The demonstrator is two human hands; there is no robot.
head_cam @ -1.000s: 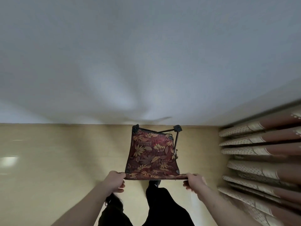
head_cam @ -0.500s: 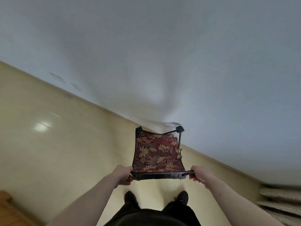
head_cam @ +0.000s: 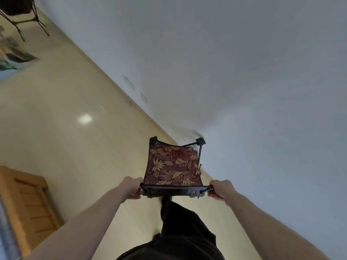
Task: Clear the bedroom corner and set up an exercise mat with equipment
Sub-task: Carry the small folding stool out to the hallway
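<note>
Both hands are on the folding chair (head_cam: 171, 166), carried out in front at waist height, its leaf-patterned fabric seat facing up and its black frame legs poking toward the wall (head_cam: 244, 81). The left hand (head_cam: 131, 187) grips the near left end of the frame, fingers curled under it; the right hand (head_cam: 220, 190) grips the near right end, fingers wrapped round the black bar.

Big change in a second: the view has swung hard to the left. The ribbed curtain that sat on the right a moment ago is gone, and the line where floor (head_cam: 75, 137) meets wall now runs steeply across the picture. A wooden piece of furniture (head_cam: 28, 207) comes in at the lower left, and far off at the upper left there is another black-legged stand (head_cam: 24, 25) and something colourful and blurred on the floor beside it. The grip on the chair looks unchanged through the turn.

My read: the person is turning away from the corner with the chair in hand, so this is the clearing stage, and the corner is being emptied. No mat or equipment shows anywhere in view, so the set-up looks not yet begun.
</note>
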